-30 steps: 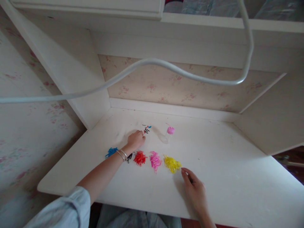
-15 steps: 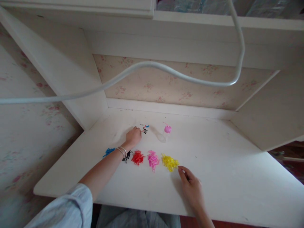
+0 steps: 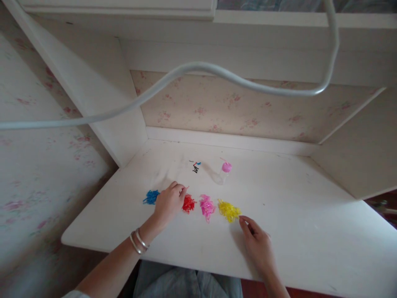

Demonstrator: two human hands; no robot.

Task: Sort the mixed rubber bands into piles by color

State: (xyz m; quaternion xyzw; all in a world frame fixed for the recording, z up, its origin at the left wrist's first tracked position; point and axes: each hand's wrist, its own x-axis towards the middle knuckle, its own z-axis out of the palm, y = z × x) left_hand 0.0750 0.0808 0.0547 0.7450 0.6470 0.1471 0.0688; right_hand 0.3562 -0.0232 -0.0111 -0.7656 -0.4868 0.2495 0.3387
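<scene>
My left hand (image 3: 169, 203) is closed in a pinch just above the red rubber bands (image 3: 188, 204). A thin red rubber band (image 3: 186, 187) sticks out at its fingertips. Blue rubber bands (image 3: 151, 197) lie in a pile to its left; the black pile is hidden behind this hand. My right hand (image 3: 258, 244) has thumb and forefinger pressed together at the right edge of the yellow rubber bands (image 3: 229, 211); what they pinch is too small to make out. Pink rubber bands (image 3: 207, 207) lie between the red and yellow piles.
Farther back on the white desk (image 3: 294, 231) lie several loose black, red and blue bands (image 3: 195, 167). A small clear container with a pink lid (image 3: 226, 167) stands to their right. A thick white cable (image 3: 198, 67) crosses the view in front of the shelf.
My left hand has come back from the loose bands toward the red pile, uncovering the blue pile and covering the black one. The right hand stays by the yellow pile. The view has shifted slightly.
</scene>
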